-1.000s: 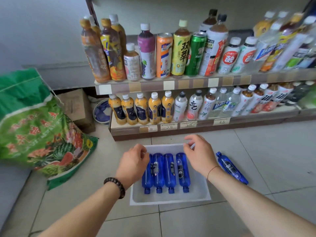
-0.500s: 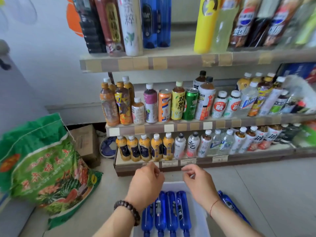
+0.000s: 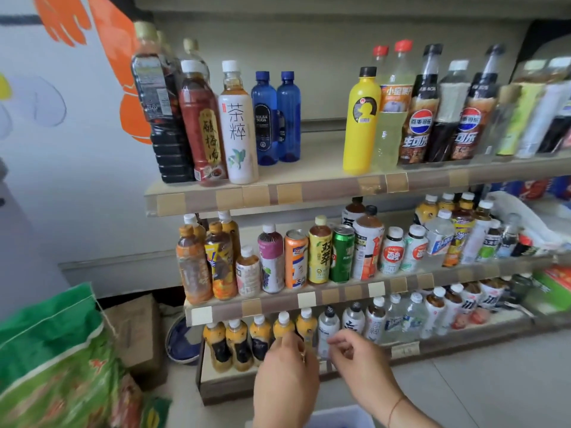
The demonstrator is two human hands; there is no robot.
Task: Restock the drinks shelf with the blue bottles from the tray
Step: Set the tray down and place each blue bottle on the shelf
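Two blue bottles (image 3: 265, 118) (image 3: 289, 115) stand upright on the top shelf (image 3: 309, 193), right of a white tea bottle. Between them and a yellow bottle (image 3: 360, 122) the shelf board is bare. Only the far rim of the white tray (image 3: 340, 417) shows at the bottom edge; the blue bottles in it are out of view. My left hand (image 3: 284, 375) and my right hand (image 3: 358, 362) hover above the tray, in front of the lowest shelf. Both hold nothing, with fingers loosely curled.
The middle shelf (image 3: 309, 299) and the bottom shelf are packed with bottles and cans. A green printed sack (image 3: 52, 359) and a cardboard box (image 3: 136, 332) sit on the floor at the left. Grey floor tiles (image 3: 479, 390) lie at the right.
The view has tilted up from the tray to the top shelf. Both hands have lifted off the tray's rim and risen towards the shelves, still holding nothing.
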